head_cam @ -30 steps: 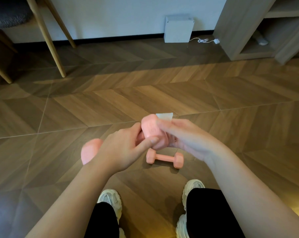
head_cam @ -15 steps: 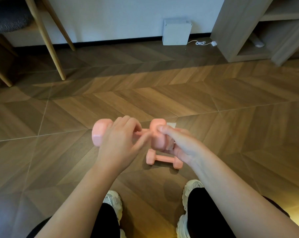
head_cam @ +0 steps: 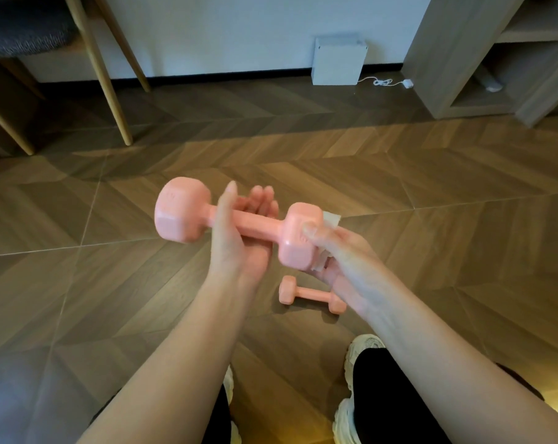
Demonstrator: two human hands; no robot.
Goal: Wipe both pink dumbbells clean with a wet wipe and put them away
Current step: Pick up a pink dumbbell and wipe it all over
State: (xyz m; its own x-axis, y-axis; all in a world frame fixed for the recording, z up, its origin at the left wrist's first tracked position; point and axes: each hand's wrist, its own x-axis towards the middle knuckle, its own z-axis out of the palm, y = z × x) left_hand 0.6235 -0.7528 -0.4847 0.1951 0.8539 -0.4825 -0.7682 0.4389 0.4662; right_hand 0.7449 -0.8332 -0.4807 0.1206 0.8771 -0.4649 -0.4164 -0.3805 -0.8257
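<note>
Held dumbbell point(head_cam: 255, 225) is in the air, up and left of the second dumbbell point(head_cam: 312, 294), which lies on the wood floor point(head_cam: 431, 219). Left hand point(head_cam: 239, 248) is palm up and spread, with the bar resting across it. Right hand point(head_cam: 341, 251) pinches the right head, thumb in front, with the wet wipe point(head_cam: 332, 218) trapped behind. White shoe point(head_cam: 364, 344) is just below the second dumbbell.

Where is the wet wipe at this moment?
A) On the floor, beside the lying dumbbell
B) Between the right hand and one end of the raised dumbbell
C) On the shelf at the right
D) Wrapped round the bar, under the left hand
B: the wet wipe shows white between the right hand and the end block of the raised dumbbell.
</note>
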